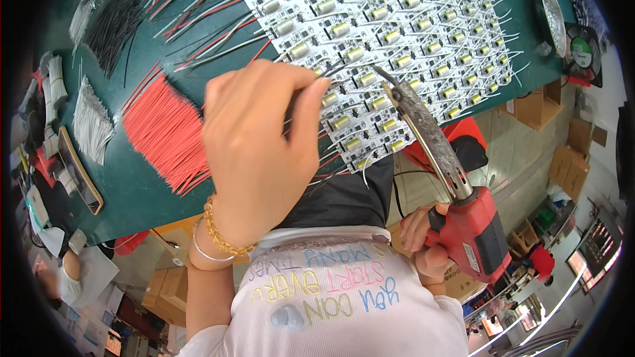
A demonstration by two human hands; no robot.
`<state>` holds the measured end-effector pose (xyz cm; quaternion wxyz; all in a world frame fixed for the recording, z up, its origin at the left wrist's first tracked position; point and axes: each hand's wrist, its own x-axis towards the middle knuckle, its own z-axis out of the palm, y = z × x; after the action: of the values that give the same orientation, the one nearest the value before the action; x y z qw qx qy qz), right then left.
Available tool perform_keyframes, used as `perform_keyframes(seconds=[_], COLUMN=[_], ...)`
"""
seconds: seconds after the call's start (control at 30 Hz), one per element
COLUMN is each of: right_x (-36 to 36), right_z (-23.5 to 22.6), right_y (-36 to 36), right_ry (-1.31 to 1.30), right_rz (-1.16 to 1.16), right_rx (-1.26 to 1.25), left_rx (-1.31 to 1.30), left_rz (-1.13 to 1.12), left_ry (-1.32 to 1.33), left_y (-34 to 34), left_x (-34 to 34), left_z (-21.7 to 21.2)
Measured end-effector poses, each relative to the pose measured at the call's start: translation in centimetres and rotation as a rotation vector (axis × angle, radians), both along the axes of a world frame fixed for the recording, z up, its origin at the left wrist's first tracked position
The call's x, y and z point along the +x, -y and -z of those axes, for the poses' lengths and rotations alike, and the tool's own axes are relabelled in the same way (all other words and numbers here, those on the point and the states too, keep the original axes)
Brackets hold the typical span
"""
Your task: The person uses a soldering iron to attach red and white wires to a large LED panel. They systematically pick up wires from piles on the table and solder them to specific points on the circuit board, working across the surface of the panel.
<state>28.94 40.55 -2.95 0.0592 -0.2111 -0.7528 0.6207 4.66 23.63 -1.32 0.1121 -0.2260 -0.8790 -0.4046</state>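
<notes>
My left hand (258, 149) is raised over the green table, fingers pinched on a thin wire (337, 71) at the near edge of a large white panel of small circuit boards (383, 26). My right hand (423, 238) grips the red handle of a soldering iron (473, 228). Its long dark barrel (423, 125) slants up and left, and the tip rests on the boards close to my left fingertips. Each board carries a small cylindrical capacitor and white leads.
A bundle of red cut wires (165, 135) lies left of my hand. Black wires (112, 26), white wire bundles (92, 122) and longer red and white leads (198, 13) lie further left. A round metal tin (552, 16) and a small fan (583, 53) sit at the right.
</notes>
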Motion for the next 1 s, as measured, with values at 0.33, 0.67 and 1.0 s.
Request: perform_keyframes(seconds=[0.33,0.67,1.0], right_x=[-1.0,-1.9,0.4], right_z=[-0.2,-0.8,0.9], right_y=[-0.9,-1.2,-1.4], right_ry=[0.078,0.213,0.261], right_rz=[0.021,-0.101,0.406], right_rx=[-0.105,0.148,-0.851], left_rx=[0.003,-0.082,-0.075], left_rz=[-0.037,-0.014,-0.001], left_ry=[0.231,0.251,0.186], left_y=[-0.4,-0.2,-0.1], left_x=[-1.3,-1.3,-1.4], left_z=[-0.4,-0.5,-0.1])
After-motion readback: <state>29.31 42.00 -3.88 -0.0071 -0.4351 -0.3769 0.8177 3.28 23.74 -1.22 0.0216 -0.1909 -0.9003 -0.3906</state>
